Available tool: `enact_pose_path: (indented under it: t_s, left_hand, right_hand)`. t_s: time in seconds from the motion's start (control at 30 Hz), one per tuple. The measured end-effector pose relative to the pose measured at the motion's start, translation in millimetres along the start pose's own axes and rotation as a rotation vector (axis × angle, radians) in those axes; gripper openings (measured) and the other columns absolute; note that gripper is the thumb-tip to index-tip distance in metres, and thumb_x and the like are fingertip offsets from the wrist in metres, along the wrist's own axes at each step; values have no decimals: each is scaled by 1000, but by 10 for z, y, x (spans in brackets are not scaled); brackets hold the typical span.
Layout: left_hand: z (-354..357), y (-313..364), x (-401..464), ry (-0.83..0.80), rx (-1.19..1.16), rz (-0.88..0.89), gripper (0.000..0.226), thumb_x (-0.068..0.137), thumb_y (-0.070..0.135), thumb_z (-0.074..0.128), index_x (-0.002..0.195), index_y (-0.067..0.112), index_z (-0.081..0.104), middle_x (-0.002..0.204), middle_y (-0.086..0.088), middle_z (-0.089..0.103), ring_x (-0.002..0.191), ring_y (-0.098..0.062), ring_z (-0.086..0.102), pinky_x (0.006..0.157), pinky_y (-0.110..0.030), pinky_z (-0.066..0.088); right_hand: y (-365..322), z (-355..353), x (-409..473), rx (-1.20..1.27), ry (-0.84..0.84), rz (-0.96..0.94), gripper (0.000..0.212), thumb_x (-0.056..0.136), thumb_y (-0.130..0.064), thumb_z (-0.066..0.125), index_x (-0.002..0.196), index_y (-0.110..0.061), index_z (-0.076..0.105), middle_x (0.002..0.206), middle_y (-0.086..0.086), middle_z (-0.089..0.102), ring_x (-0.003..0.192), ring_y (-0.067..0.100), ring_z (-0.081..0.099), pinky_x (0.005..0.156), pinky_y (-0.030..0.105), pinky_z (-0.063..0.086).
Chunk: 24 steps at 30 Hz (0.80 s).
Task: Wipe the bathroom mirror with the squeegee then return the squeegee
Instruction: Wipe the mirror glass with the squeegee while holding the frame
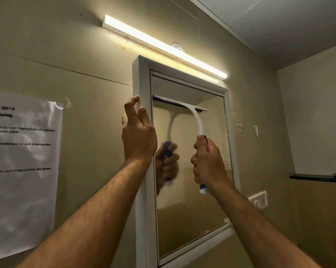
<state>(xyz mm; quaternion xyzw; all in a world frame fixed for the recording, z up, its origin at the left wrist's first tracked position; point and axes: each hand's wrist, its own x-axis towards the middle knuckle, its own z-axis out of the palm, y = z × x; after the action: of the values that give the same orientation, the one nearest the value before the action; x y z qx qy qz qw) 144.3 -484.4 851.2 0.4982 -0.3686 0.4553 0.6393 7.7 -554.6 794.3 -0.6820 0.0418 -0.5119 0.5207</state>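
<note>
Wall (85, 55): beige panels, behind and around both hands as I look up at it.
Mirror (190, 190): white-framed cabinet mirror, straight ahead between my two forearms; the glass looks hazy and shows a reflection of the squeegee and the gripping hand.
Paper notice (22, 171): taped to the wall well to the left of my left hand; print is blurred, I read only part of a heading.
Light bar (163, 47): lit strip above both hands, just over the mirror's top edge.
Left hand (138, 136): I see it on the mirror frame's left edge, fingers curled around the outer side of the frame, thumb on the front face.
Right hand (207, 165): clamped in a fist around the squeegee's blue handle, right of the left hand, the two hands apart.
Squeegee (196, 120): white curved neck rising from my right hand; blade lies across the upper glass, above both hands, against the mirror.
Wall hook plate (259, 199): small white fitting just right of my right forearm.
</note>
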Motion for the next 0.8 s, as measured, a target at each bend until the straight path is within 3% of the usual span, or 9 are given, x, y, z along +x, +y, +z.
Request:
enact_pose_path:
  t_s: [0.07,0.17,0.4,0.5,0.6,0.67,0.7,0.8]
  left_hand:
    - [3,-2,-1,3,13,-2,37,102,37,29,139,30,32,110,-13,58,67,-13,57,52,-17,41]
    - [8,-12,-4,12,29,-10,37,103,35,31,140,30,33,108,-12,56,67,-12,56,52,-17,40]
    - [27,-22,-2,6,39,-18,36,102,37,31,138,34,31,105,-12,58,66,-14,58,51,-17,41]
    - [20,-20,-8,9,42,-18,36,103,37,30,138,34,31,105,-11,58,66,-15,58,51,-19,42]
    - [21,-17,-6,13,42,-20,35,102,38,30,138,36,31,102,-11,59,66,-16,59,52,-21,45]
    - [22,-15,-11,13,46,-20,35,102,38,30,138,36,30,99,-12,59,65,-17,59,51,-22,46]
    - [23,-13,-12,11,47,-21,36,102,38,30,138,36,30,99,-13,59,64,-17,59,50,-22,45]
    - [20,1,-19,6,51,-36,37,102,39,30,138,34,31,101,-12,58,65,-16,59,49,-20,42]
  right_hand:
    - [-61,-16,-1,-2,-3,14,46,103,-38,25,75,-5,37,65,13,30,50,8,28,43,23,30]
    - [-53,-17,251,-41,98,-74,39,99,-52,31,90,-20,51,64,1,43,41,7,33,36,22,30]
    - [-191,3,388,-47,99,-75,36,100,-49,32,97,-19,51,64,0,43,42,8,34,34,19,30]
    - [-171,45,110,-20,-68,-50,45,103,-40,25,81,-4,40,66,11,33,49,8,28,40,18,28]
    - [-453,99,-288,-29,-114,30,43,104,-25,16,66,-7,27,66,8,21,56,11,17,52,27,34]
    - [-219,-63,55,4,-57,-19,44,103,-38,26,81,-3,41,67,14,33,48,8,28,39,18,28]
    - [-167,-95,198,-16,-6,-43,40,102,-45,31,91,-10,49,67,10,41,42,7,32,37,17,28]
    - [-114,-128,417,24,-1,-52,35,99,-47,36,106,-19,55,63,4,48,38,8,34,35,20,30]
